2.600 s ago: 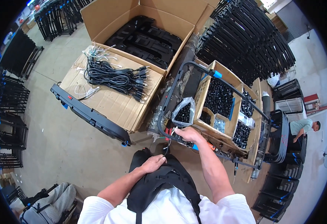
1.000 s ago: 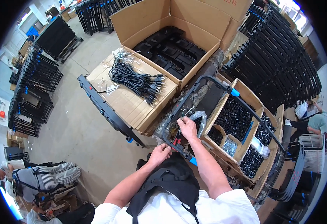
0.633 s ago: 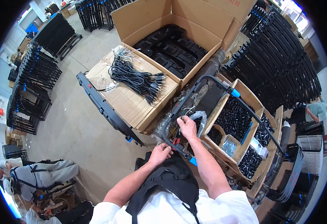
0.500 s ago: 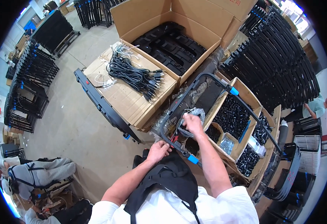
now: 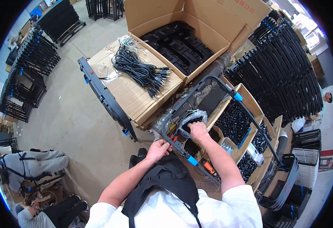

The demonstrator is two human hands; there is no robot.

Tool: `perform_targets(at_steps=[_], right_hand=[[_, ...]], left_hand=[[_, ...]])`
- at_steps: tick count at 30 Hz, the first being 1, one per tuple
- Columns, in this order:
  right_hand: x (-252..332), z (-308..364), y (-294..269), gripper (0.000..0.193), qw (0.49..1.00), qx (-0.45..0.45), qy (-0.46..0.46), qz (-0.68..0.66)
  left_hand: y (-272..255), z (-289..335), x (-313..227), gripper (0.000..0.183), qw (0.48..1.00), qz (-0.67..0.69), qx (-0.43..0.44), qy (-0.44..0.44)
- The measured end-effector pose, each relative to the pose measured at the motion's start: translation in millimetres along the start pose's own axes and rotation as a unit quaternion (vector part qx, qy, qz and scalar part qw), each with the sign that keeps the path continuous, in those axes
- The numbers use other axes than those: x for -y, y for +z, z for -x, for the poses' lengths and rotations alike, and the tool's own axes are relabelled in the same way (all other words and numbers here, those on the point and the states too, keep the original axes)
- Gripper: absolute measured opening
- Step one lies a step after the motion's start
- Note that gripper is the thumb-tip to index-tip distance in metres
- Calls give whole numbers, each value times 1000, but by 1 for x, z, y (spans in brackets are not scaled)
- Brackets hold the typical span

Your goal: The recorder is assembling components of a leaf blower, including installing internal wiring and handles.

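A black tubular frame (image 5: pixel 181 99) with blue clips lies across in front of me, partly over a divided wooden parts box. At its near left corner my left hand (image 5: pixel 159 150) is closed, thumb and fingers pinching the frame beside a small red part (image 5: pixel 173 139). My right hand (image 5: pixel 199 130) reaches inside the frame's outline into a clear plastic bag (image 5: pixel 200 115) of small black pieces. Its fingers are bent together at the pieces, and the fingertips are hidden among them. An orange-handled tool (image 5: pixel 207 166) rests near my right forearm.
The wooden box (image 5: pixel 238 154) holds small black parts. A carton (image 5: pixel 143 123) bears a bundle of black cables (image 5: pixel 136 70); another carton (image 5: pixel 206 15) contains black plastic mouldings. A black panel (image 5: pixel 105 100) leans at the left. Frames (image 5: pixel 276 72) stand stacked at the right. People work at lower left.
My right hand has dropped lower into the plastic bag, fingers now among the black pieces. My left hand keeps its place on the frame. The view has shifted slightly, and the orange-handled tool has come into sight.
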State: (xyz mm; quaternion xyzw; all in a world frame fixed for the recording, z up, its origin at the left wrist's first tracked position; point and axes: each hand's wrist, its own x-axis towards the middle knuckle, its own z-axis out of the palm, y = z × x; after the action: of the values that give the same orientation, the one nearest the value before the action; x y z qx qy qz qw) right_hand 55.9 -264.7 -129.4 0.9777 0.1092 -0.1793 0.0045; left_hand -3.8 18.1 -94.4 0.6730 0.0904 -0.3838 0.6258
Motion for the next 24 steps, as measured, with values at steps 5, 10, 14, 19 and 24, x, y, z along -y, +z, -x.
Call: perform_targets(at_steps=[5, 10, 14, 19, 24], right_hand=[[-14, -8, 13, 19, 1000, 0, -20, 20], [-31, -3, -6, 19, 996, -5, -32, -80], [-39, 2, -14, 20, 989, -38, -39, -135], [-38, -5, -32, 22, 965, 4, 31, -261], [-44, -11, -33, 20, 943, 17, 89, -319]], left_hand=[[0, 2, -1, 26, 1000, 2, -2, 0], [-1, -3, 6, 28, 1000, 6, 2, -3], [0, -2, 6, 28, 1000, -1, 2, -3], [0, -1, 5, 29, 1000, 13, 0, -1], [2, -1, 1, 28, 1000, 2, 2, -4]])
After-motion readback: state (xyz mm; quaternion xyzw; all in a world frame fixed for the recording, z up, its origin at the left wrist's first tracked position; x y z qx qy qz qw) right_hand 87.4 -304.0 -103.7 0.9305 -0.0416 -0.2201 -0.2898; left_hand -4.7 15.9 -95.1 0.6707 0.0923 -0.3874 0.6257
